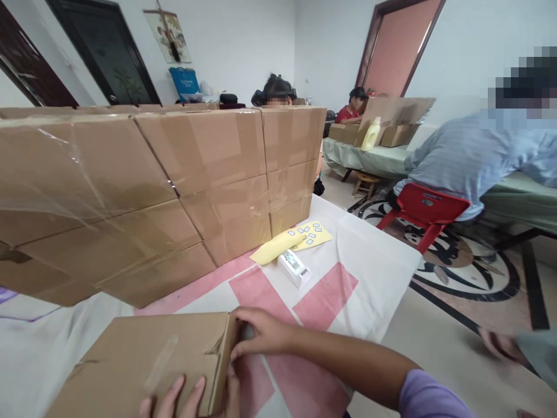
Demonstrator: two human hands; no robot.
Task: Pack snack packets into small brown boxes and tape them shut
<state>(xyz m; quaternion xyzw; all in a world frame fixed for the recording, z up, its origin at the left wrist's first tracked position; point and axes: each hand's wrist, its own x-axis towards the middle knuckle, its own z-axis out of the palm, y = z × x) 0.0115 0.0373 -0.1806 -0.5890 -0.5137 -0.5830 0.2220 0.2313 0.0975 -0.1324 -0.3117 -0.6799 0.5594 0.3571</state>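
Note:
A flat, closed cardboard box (130,354) lies on the cloth-covered table in front of me, with a strip of clear tape on its top and a crumpled spot near its right edge. My right hand (256,334) comes in from the right and grips the box's far right corner, fingers on the end and thumb lower on the side. At the bottom of the view, my left hand (187,400) is partly cut off; its fingers rest on the box top and its thumb presses the right side. Beyond lies a small white device (295,269) with a display.
Stacked taped cartons (221,151) form a wall behind the box. Yellow label sheets (319,234) lie by the white device. A person sits on a red chair (430,203); another person's blurred hand (500,343) is at right. Other people sit farther back.

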